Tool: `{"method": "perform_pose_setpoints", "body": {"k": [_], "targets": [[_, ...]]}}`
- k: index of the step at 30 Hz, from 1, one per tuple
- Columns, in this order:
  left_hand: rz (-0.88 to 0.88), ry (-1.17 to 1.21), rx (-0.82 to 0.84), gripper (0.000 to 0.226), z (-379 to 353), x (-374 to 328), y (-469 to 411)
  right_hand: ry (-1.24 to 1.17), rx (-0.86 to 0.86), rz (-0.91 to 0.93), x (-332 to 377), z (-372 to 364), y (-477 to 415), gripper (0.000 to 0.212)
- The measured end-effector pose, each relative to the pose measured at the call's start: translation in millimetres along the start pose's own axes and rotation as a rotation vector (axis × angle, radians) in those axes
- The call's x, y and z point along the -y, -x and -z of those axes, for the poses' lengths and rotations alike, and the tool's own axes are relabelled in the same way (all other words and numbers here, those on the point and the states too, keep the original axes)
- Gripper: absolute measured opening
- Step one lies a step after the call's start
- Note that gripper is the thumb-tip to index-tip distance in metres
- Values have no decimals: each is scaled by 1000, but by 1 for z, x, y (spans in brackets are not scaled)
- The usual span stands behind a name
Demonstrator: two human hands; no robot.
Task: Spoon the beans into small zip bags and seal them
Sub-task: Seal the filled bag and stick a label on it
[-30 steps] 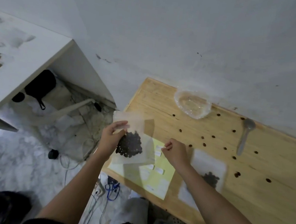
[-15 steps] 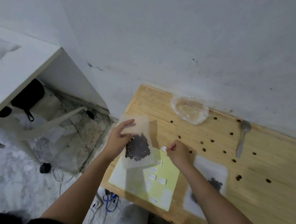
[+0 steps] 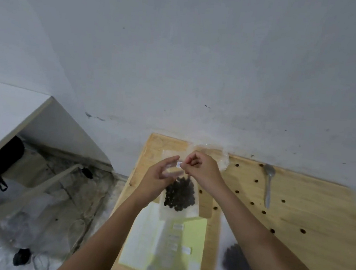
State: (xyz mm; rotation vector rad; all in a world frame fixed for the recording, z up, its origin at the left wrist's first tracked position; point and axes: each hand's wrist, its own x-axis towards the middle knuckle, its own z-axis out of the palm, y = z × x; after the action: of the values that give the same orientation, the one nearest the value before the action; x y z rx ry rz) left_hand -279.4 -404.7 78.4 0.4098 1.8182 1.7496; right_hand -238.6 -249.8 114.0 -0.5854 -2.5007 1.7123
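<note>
Item: I note zip bag (image 3: 181, 197) of beans, left hand (image 3: 157, 179) grip holding it; right hand (image 3: 202, 167) grip pinching white label (image 3: 179, 164), above table (image 3: 317, 213).

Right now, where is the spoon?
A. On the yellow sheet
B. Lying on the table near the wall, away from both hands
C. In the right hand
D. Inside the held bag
B: the spoon lies flat on the table by the wall, well to the right of the hands, which are both busy at the top of the held bag.
</note>
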Motion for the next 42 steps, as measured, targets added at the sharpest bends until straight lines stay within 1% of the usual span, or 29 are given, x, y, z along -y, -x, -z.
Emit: {"method": "perform_pose_setpoints", "body": {"k": [5, 10, 17, 22, 24, 29, 31, 33, 35, 37, 39, 42], "targets": [[-9, 28, 27, 56, 3, -2, -5, 54, 10, 12, 4, 2, -4, 13], [-12, 60, 29, 56, 6, -4, -5, 89, 21, 22, 5, -1, -5, 10], [-21, 70, 25, 57, 9, -8, -4, 138, 23, 53, 9, -6, -8, 12], [-25, 66, 29, 57, 9, -7, -2, 159, -17, 52, 7, -12, -9, 13], [-28, 47, 17, 58, 10, -8, -1, 170, -51, 31, 6, -12, -8, 19], [-6, 65, -21, 61, 16, -12, 1, 188, -188, 3, 0, -10, -9, 48], [-2, 66, -9, 60, 19, -13, 0, 132, -176, -47, -3, -10, -10, 50], [4, 63, -22, 49, 19, -15, -2, 9, -139, -114, -2, -11, -8, 45], [22, 92, -94, 36, 19, -16, -4, -69, -114, -136, 0, -13, -7, 37], [31, 156, -170, 28, 19, -17, -6, -98, -110, -126, 2, -17, -8, 28], [31, 174, -219, 24, 21, -18, -11, -145, -124, -104, 4, -21, -9, 23], [21, 197, -287, 28, 29, -19, -21, -180, -105, -76, -2, -31, -9, 28]]}}
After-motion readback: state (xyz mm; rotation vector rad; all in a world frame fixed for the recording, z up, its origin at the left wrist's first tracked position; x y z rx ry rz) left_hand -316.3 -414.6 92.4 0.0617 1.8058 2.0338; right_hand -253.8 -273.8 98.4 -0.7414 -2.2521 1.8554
